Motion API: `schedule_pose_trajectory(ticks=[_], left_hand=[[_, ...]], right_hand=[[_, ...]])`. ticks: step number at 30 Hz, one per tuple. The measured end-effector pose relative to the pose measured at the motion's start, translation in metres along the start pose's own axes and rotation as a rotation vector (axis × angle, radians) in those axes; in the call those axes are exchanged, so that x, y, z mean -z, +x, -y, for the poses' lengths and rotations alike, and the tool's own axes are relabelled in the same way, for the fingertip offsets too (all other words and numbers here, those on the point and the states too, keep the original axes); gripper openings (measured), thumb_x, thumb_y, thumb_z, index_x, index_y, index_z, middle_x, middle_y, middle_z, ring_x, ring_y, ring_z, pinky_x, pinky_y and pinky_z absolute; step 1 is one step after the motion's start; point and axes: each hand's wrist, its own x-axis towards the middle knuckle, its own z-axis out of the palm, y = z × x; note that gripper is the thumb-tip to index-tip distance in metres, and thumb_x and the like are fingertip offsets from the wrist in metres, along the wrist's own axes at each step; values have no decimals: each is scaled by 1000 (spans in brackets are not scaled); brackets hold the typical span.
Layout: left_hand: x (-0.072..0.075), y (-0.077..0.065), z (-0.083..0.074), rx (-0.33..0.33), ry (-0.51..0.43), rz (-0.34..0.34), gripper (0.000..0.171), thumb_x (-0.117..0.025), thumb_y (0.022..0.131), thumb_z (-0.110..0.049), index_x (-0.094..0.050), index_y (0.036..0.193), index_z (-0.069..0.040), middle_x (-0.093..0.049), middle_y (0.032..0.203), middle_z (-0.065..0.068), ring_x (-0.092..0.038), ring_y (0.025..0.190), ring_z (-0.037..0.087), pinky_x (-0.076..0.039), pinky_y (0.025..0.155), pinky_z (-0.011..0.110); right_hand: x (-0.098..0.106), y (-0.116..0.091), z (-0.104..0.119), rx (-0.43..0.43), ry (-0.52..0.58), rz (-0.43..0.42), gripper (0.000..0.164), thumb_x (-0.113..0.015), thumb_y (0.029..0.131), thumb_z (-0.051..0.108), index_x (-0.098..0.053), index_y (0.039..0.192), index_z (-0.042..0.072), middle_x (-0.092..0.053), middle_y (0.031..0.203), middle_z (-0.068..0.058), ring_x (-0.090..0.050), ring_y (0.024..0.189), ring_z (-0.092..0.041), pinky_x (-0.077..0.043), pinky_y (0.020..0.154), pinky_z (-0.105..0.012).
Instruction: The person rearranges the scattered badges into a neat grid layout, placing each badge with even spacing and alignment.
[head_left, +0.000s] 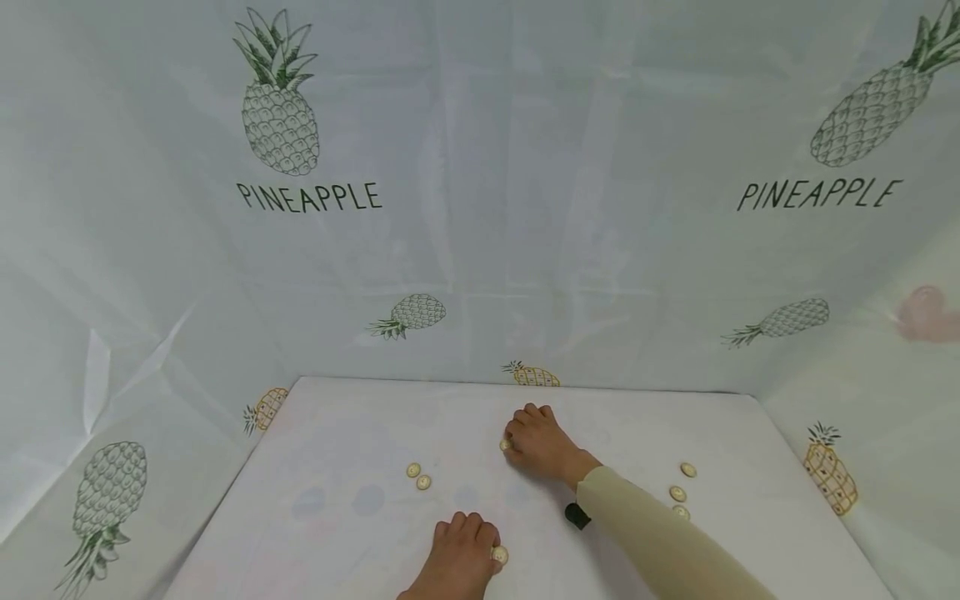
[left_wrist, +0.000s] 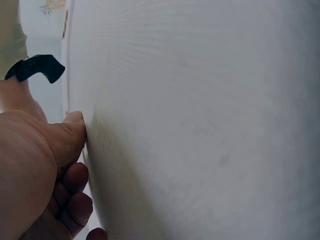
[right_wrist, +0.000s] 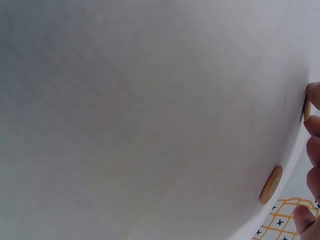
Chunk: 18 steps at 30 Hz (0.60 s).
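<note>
A person's left hand (head_left: 459, 557) is pinching one button (head_left: 500, 555) at the white surface (head_left: 330, 546), its thin rim risking a slip, while a sleeve (head_left: 660, 533) is slanting near three buttons (head_left: 678, 493) it could be brushing askew, and the farther right hand (head_left: 538, 443) is gripping another button (head_left: 505, 446) by its edge.

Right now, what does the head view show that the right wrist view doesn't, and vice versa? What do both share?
Head only: the left hand, the button it holds, a pair of buttons, a trio of buttons.
Right wrist only: a loose button, apparently hidden from above by the right hand.
Both: that hand, the button it pinches and the white tabletop.
</note>
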Motion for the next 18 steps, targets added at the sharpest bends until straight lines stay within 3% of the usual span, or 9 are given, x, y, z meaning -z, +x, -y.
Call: schedule_pose_trajectory(ticks=[5, 13, 18], left_hand=[[0, 1, 0, 23, -24, 39, 28, -82, 89, -39, -62, 99, -24, -49, 91, -11, -40, 83, 7, -30, 71, 29], [1, 0, -1, 12, -14, 13, 28, -83, 88, -39, -62, 99, -24, -48, 90, -11, -41, 83, 7, -29, 71, 29], [1, 1, -2, 18, -19, 15, 28, -83, 89, -38, -61, 99, -24, -48, 90, -11, -41, 84, 8, -29, 71, 29]], right_hand=[[-2, 2, -1, 3, -25, 1, 14, -73, 98, 32, -74, 99, 18, -62, 94, 5, -42, 90, -16, -36, 89, -40], [-6, 2, -2, 36, -109, 14, 17, -68, 99, 33, -63, 94, 17, -53, 90, 5, -41, 89, -18, -37, 87, -40], [-7, 0, -3, 79, -160, -22, 19, -66, 100, 31, -59, 91, 16, -50, 87, 4, -39, 87, -18, -35, 84, -38]])
